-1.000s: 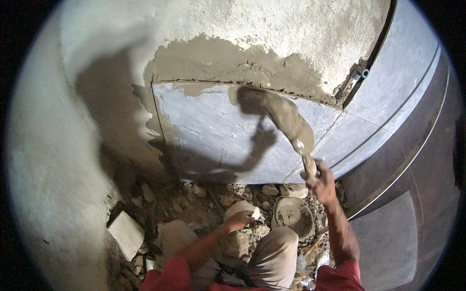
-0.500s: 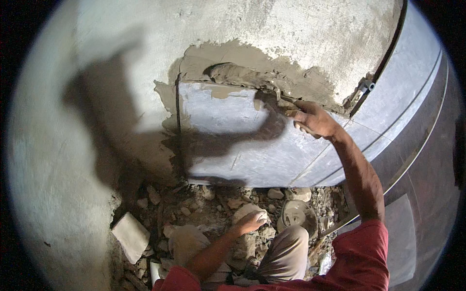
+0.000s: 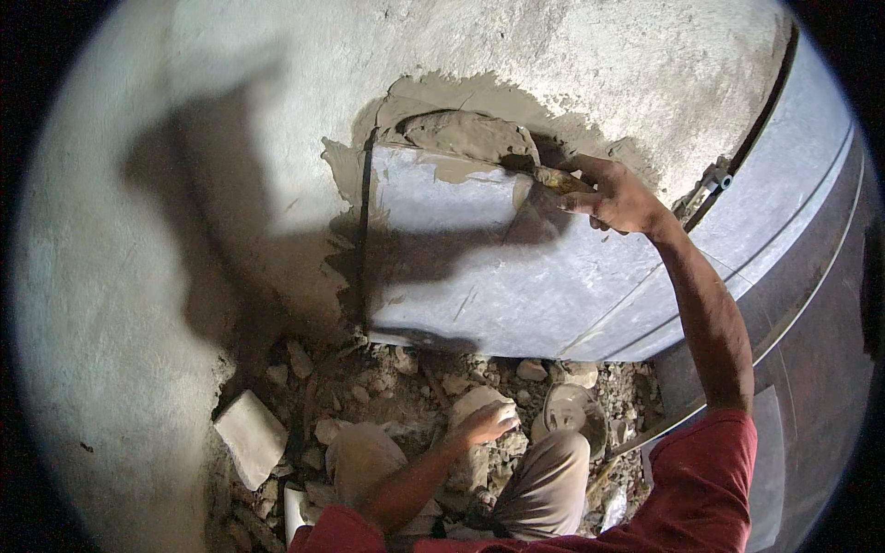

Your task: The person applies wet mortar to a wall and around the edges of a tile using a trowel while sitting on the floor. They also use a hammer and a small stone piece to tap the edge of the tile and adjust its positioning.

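My right hand [image 3: 619,195] is closed around the handle of a trowel [image 3: 556,180] at the top edge of a bluish-grey tile [image 3: 525,295]. Its blade is hard to tell apart from the wet grey mortar [image 3: 470,132] heaped along that edge. Smeared mortar also marks the tile's upper face. Low over the rubble, between my knees, my left hand [image 3: 489,423] is closed, with something small and whitish at its fingers that I cannot make out. Just right of it sits a round bowl [image 3: 572,410] with grey mix in it.
Rough plaster wall [image 3: 101,276] rises above and left of the tile. Broken stones and rubble [image 3: 369,382] cover the ground below, with a loose pale slab [image 3: 251,440] at left. A pipe fitting [image 3: 716,178] juts out at right, near more tiles [image 3: 802,166].
The view has shifted slightly, moving the tile to the right in the picture. My right hand has tilted the trowel, and the mortar above the tile looks smoother. My left hand stays put.
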A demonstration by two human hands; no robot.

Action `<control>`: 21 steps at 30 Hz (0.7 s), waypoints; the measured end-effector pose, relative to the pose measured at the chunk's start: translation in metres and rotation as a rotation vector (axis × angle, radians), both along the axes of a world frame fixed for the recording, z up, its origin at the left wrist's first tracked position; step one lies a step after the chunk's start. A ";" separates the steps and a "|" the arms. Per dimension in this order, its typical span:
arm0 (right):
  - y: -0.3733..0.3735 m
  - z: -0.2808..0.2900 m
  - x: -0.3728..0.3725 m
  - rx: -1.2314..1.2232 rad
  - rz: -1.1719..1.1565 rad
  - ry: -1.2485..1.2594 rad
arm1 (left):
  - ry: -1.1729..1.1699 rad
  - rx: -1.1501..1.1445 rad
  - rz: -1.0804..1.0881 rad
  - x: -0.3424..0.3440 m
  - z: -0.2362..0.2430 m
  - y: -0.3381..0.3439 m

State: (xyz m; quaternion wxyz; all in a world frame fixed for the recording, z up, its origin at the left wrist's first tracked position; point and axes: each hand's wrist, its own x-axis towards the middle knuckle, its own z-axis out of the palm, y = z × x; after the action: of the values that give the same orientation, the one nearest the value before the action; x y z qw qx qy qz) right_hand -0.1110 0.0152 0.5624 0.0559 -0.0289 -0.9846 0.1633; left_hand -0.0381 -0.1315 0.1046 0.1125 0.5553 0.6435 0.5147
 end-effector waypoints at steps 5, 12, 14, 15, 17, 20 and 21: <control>0.013 -0.022 -0.010 0.261 0.153 0.224 | -0.154 -0.091 -0.078 -0.001 -0.013 0.016; 0.009 -0.036 -0.007 0.351 0.127 0.255 | -0.177 -0.157 -0.040 0.002 0.001 0.011; 0.016 -0.051 -0.003 0.341 0.120 0.319 | -0.073 -0.033 -0.068 0.000 0.006 0.010; 0.019 -0.059 -0.002 0.329 0.119 0.387 | -0.071 -0.034 -0.063 -0.001 0.004 0.011; 0.022 -0.070 -0.002 0.288 0.125 0.441 | -0.116 -0.122 -0.066 -0.003 0.002 0.012; 0.026 -0.076 -0.001 0.247 0.080 0.469 | 0.080 0.080 -0.055 -0.003 -0.006 0.013; 0.026 -0.077 0.000 0.247 0.036 0.443 | 0.083 0.080 -0.054 -0.004 -0.011 0.014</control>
State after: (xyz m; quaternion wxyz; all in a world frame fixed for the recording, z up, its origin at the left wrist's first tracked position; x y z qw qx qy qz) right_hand -0.1112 0.0416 0.4855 0.2704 0.0320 -0.9612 0.0450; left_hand -0.0425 -0.1180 0.0935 0.0773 0.5972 0.6114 0.5133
